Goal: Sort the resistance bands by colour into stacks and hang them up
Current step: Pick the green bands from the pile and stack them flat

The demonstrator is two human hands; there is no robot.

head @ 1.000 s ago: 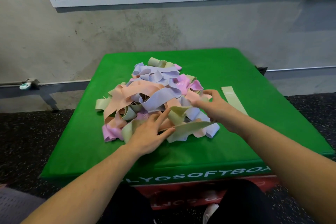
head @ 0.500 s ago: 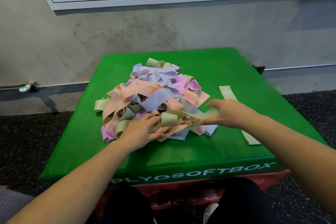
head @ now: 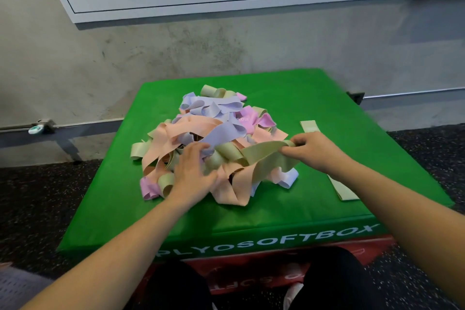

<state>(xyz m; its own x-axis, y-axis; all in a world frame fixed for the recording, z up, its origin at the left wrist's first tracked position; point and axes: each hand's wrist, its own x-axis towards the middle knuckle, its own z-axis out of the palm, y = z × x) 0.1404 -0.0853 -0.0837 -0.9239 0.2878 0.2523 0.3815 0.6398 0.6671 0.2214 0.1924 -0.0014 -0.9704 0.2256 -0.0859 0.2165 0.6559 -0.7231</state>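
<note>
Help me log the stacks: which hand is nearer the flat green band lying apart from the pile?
Right. The right hand is just beside the flat green band, pinching another green band. The left hand presses the pile, farther away.

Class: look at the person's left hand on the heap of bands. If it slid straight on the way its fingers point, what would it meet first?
The left hand points up and right into the heap; it would probably first meet the looped pale green rubber band right beyond its fingers, though depth is unclear.
</note>
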